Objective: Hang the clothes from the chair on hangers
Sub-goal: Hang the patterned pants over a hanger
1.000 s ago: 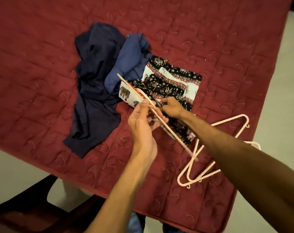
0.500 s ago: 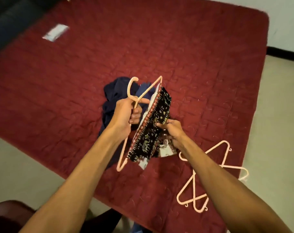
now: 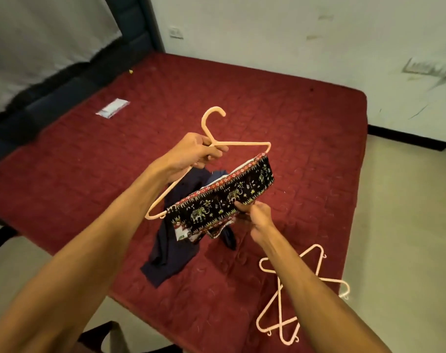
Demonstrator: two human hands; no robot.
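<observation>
Red quilted mattress (image 3: 306,118) below a patterned garment (image 3: 224,197) draped on a pale pink hanger (image 3: 242,143), both held in the air.
The left hand (image 3: 196,152) clenches the hanger just below its hook, which points up. The black, elephant-print patterned garment hangs folded over the hanger's bottom bar, and the right hand (image 3: 255,215) pinches its lower edge. Dark blue clothes (image 3: 171,253) lie heaped on the mattress underneath. Two spare hangers (image 3: 279,301) lie crossed near the mattress's right edge, and a white packet (image 3: 112,108) lies far left.
</observation>
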